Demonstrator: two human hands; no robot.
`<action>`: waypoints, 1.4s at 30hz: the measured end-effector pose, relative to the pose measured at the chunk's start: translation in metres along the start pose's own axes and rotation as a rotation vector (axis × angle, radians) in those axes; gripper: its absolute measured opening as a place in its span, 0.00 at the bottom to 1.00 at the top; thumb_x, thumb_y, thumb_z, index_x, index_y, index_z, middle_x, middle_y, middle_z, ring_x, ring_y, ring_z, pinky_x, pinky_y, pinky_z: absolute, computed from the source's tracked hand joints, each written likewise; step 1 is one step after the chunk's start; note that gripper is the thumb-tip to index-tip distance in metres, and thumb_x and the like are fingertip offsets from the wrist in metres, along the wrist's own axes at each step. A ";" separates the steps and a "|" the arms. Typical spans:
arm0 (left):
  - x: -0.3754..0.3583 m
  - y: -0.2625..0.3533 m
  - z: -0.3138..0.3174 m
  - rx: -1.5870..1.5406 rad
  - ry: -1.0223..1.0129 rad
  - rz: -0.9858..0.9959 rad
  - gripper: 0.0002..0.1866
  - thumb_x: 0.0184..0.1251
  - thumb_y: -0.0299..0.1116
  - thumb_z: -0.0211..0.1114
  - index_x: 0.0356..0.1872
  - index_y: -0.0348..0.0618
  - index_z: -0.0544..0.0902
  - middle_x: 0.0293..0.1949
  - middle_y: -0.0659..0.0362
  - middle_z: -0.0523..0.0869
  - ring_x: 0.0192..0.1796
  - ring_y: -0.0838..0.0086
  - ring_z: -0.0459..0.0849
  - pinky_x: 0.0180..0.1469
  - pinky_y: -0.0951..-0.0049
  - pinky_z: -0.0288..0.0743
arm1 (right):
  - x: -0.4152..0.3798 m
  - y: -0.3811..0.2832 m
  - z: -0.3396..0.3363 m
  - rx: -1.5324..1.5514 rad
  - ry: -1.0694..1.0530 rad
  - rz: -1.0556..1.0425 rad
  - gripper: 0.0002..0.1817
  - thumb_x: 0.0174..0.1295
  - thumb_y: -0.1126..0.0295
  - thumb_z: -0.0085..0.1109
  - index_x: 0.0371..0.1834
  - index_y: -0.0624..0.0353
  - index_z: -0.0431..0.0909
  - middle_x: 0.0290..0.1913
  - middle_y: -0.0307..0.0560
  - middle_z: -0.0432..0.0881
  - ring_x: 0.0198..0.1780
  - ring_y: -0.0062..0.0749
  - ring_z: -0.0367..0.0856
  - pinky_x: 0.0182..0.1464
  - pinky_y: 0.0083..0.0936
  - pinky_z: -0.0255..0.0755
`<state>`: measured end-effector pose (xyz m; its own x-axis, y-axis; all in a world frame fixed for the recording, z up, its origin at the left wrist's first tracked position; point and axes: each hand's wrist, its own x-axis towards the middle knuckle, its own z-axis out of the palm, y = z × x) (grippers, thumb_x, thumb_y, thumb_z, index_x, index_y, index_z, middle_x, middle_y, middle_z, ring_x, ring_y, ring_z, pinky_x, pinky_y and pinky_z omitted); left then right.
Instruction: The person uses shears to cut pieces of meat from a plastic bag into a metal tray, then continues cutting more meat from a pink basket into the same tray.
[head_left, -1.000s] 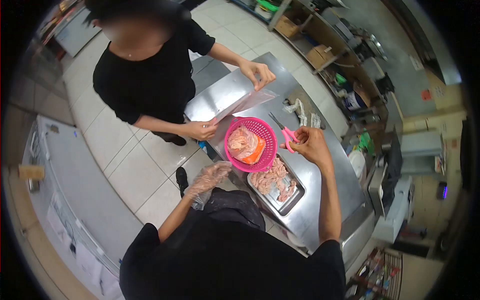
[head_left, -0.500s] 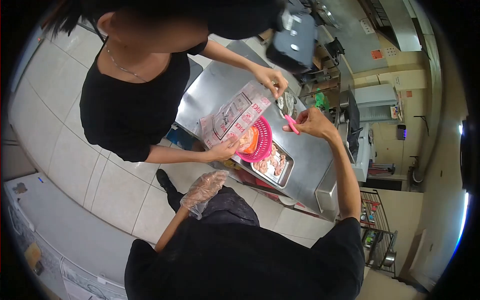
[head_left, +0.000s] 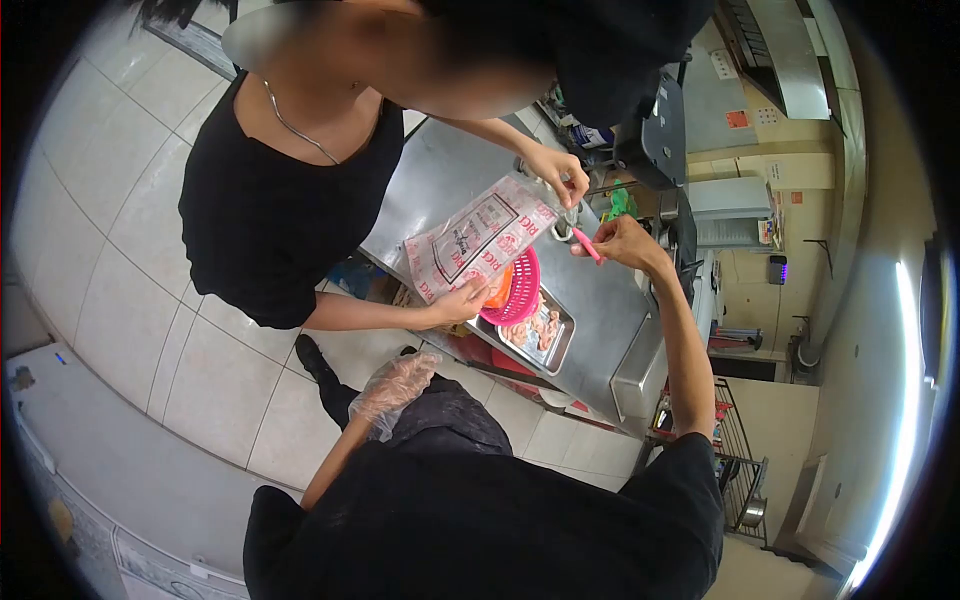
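Observation:
My right hand (head_left: 628, 245), bare, pinches a slim pink-handled tool (head_left: 587, 244) over the steel table. The tool's far end is close to the top corner of a printed plastic bag (head_left: 480, 235), which a co-worker holds in both hands. My left hand (head_left: 398, 385) wears a clear plastic glove and hangs low near my lap, apart from the table, fingers loosely stretched and nothing in them. Under the bag stands a pink mesh basket (head_left: 522, 290) with something orange inside. Beside it, a metal tray (head_left: 562, 350) holds pieces of raw meat (head_left: 540, 328).
The co-worker (head_left: 290, 220) in black stands across the left side of the steel table (head_left: 600, 310). A black bin-like box (head_left: 655, 135) is beyond its far end. A wire rack (head_left: 735, 460) stands at right, and a white chest or counter (head_left: 120, 440) lies at lower left.
The view has shifted slightly. The co-worker's head and body lean further right over the table, and the bag lies a little flatter. My right hand keeps its grip on the pink-handled tool.

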<state>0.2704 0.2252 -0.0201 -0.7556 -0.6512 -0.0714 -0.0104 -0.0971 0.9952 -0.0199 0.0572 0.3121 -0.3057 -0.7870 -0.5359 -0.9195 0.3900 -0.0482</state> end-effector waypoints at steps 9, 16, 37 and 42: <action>-0.015 -0.033 0.001 -0.269 -0.005 -0.166 0.15 0.65 0.27 0.58 0.53 0.41 0.74 0.47 0.61 0.81 0.45 0.79 0.78 0.49 0.78 0.73 | 0.012 0.006 0.010 -0.022 0.049 0.048 0.26 0.36 0.45 0.75 0.13 0.59 0.78 0.13 0.36 0.75 0.17 0.17 0.70 0.22 0.17 0.60; -0.023 -0.027 0.001 -0.126 0.034 -0.146 0.14 0.66 0.31 0.58 0.52 0.42 0.76 0.46 0.62 0.81 0.44 0.79 0.77 0.48 0.78 0.73 | 0.036 -0.004 -0.007 -0.036 -0.073 0.053 0.29 0.35 0.41 0.73 0.12 0.59 0.78 0.13 0.37 0.74 0.17 0.19 0.71 0.21 0.18 0.62; -0.038 -0.014 -0.010 0.025 0.090 -0.063 0.13 0.65 0.31 0.55 0.49 0.43 0.76 0.46 0.56 0.80 0.48 0.68 0.79 0.51 0.69 0.72 | 0.010 0.067 0.027 -0.033 0.077 0.047 0.29 0.37 0.41 0.72 0.14 0.60 0.79 0.16 0.38 0.78 0.20 0.24 0.74 0.23 0.22 0.66; -0.004 0.038 0.007 0.239 -0.103 0.011 0.14 0.64 0.31 0.55 0.50 0.43 0.76 0.42 0.56 0.83 0.45 0.66 0.81 0.50 0.69 0.73 | -0.047 0.262 0.158 0.340 0.256 0.170 0.30 0.38 0.37 0.70 0.16 0.57 0.80 0.19 0.39 0.80 0.23 0.22 0.75 0.25 0.22 0.65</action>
<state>0.2682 0.2296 0.0181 -0.8192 -0.5697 -0.0655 -0.1469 0.0980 0.9843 -0.2079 0.2719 0.1917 -0.5355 -0.7743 -0.3371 -0.7308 0.6250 -0.2745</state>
